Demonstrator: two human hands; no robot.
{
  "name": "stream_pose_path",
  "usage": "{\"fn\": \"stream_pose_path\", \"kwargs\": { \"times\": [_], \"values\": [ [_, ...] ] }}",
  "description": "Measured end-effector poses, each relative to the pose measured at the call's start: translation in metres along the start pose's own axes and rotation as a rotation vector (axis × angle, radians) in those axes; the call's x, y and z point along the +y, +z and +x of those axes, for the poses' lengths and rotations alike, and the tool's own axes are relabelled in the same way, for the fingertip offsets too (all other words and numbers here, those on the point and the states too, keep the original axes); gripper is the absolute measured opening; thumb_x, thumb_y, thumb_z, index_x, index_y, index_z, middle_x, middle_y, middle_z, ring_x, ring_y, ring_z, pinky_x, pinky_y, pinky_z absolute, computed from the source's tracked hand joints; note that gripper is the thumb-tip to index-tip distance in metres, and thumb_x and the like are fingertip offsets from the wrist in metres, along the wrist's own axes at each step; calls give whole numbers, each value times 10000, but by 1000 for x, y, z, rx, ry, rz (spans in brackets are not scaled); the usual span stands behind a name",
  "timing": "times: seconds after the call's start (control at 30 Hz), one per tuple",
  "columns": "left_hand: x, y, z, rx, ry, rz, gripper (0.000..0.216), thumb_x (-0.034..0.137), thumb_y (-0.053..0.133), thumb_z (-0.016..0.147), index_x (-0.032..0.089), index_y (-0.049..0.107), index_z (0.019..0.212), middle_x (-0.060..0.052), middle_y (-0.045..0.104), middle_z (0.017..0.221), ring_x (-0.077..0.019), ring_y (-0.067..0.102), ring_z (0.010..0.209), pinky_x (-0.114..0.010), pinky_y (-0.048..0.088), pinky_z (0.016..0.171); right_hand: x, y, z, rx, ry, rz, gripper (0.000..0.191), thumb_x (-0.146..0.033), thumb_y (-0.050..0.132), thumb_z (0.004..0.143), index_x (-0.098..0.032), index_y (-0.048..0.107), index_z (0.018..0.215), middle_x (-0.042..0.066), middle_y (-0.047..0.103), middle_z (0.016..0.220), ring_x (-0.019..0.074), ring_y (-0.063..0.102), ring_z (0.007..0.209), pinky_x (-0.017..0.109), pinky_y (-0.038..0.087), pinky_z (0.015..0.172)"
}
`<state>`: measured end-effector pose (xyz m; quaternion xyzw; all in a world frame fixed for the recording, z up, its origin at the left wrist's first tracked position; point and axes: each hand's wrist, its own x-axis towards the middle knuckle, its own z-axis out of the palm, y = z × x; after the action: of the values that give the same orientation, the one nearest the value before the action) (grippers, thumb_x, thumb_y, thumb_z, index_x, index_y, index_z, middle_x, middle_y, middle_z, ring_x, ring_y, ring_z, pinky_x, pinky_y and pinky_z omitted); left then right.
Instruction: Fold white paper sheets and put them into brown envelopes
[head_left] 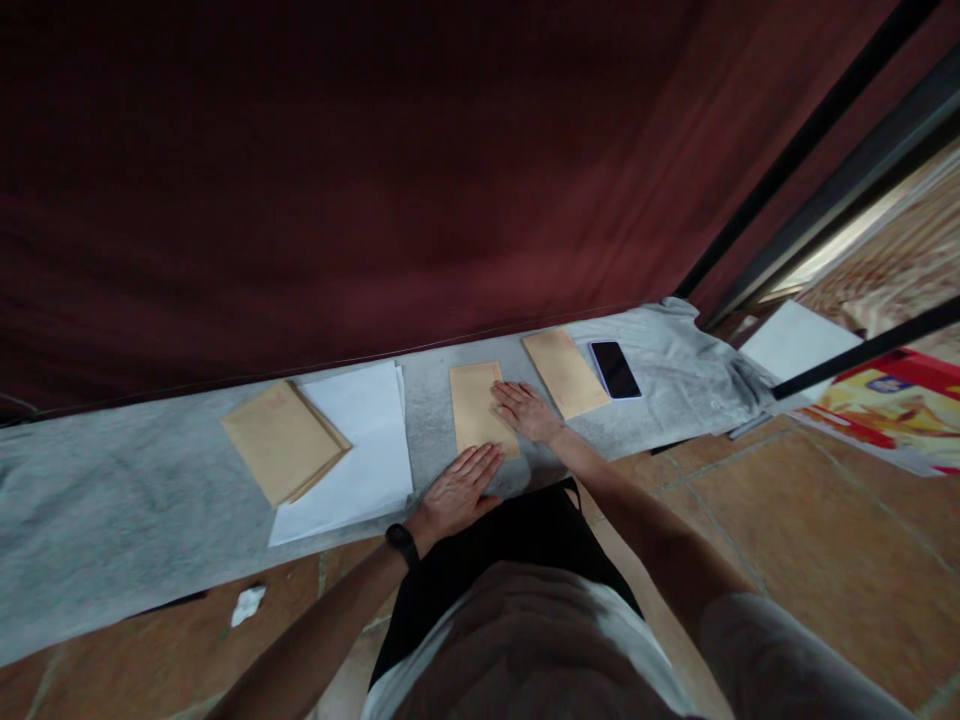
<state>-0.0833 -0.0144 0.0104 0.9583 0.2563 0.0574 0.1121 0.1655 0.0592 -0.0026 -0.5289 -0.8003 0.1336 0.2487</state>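
Observation:
A brown envelope (474, 405) lies flat on the grey cloth (112, 510) straight ahead of me. My left hand (457, 490) lies flat and open at the envelope's near edge, fingers stretched out; a black band sits on that wrist. My right hand (526, 410) rests flat and open on the envelope's right side, fingers spread. Neither hand grips anything.
To the left, a small pile of brown envelopes (281, 440) lies partly over white sheets (360, 450). To the right are another brown envelope (564, 372) and a dark phone (615, 369). A dark red curtain hangs behind. Crumpled white paper (247, 604) lies on the tiled floor.

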Motion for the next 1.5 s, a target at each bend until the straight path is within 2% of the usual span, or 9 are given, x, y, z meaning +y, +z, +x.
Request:
{"fn": "stream_pose_path", "kwargs": {
  "times": [0.2, 0.37, 0.67, 0.9, 1.17, 1.27, 1.43, 1.5],
  "values": [
    [0, 0, 0, 10, 13, 65, 679, 479, 440, 1021, 146, 265, 1586, -111, 282, 1652, -223, 221, 1540, -412, 177, 1268, 3, 0, 16, -50, 25, -202, 509, -361, 394, 1051, -153, 438, 1514, 104, 427, 1577, 238, 356, 1484, 472, 216, 1247],
    [-1, 3, 1, 16, 12, 109, 662, 482, 440, 1022, 147, 297, 1575, -103, 284, 1652, -222, 223, 1540, -412, 190, 1269, -2, -1, 5, -95, 25, -305, 536, -416, 321, 1069, -175, 392, 1542, 76, 371, 1608, 244, 347, 1489, 483, 225, 1244],
    [-1, 5, 0, 15, 3, 95, 675, 510, 441, 1015, 137, 320, 1565, -126, 324, 1633, -234, 241, 1534, -420, 197, 1267, -14, -3, -37, -109, -40, -228, 534, -432, 376, 1059, -242, 370, 1558, 41, 365, 1611, 252, 350, 1487, 504, 221, 1247],
    [-1, 5, 0, 8, 8, 100, 692, 506, 427, 1018, 134, 274, 1581, -123, 302, 1643, -233, 223, 1539, -418, 189, 1269, -30, -8, -67, -124, -122, -175, 510, -438, 451, 1045, -289, 420, 1532, 38, 414, 1587, 268, 390, 1466, 517, 246, 1242],
    [-1, 3, -1, 61, 8, 25, 639, 464, 439, 1022, 164, 303, 1570, -111, 366, 1618, -208, 291, 1517, -413, 253, 1256, -39, -19, -99, -160, -207, -79, 524, -375, 505, 1033, -275, 405, 1538, 55, 468, 1555, 248, 444, 1432, 523, 270, 1239],
    [-1, 4, -4, 102, -2, 8, 584, 438, 429, 1031, 166, 364, 1543, -111, 429, 1583, -198, 352, 1489, -404, 302, 1238, -37, -20, -102, -150, -229, -45, 501, -361, 520, 1028, -282, 442, 1516, 54, 488, 1540, 242, 460, 1421, 519, 284, 1235],
    [-2, 3, -2, 168, -60, -60, 443, 375, 379, 1055, 211, 524, 1440, -77, 582, 1462, -174, 493, 1392, -383, 394, 1180, -31, -18, -103, -94, -233, 36, 371, -322, 530, 1024, -286, 598, 1387, 51, 584, 1458, 216, 516, 1374, 499, 334, 1214],
    [-4, 3, 6, 161, -110, -68, 450, 382, 353, 1061, 216, 520, 1446, -71, 566, 1478, -173, 486, 1396, -384, 377, 1188, -29, -17, -102, -76, -234, 61, 336, -307, 535, 1020, -281, 639, 1339, 52, 611, 1428, 212, 529, 1361, 498, 346, 1207]
  ]
}}
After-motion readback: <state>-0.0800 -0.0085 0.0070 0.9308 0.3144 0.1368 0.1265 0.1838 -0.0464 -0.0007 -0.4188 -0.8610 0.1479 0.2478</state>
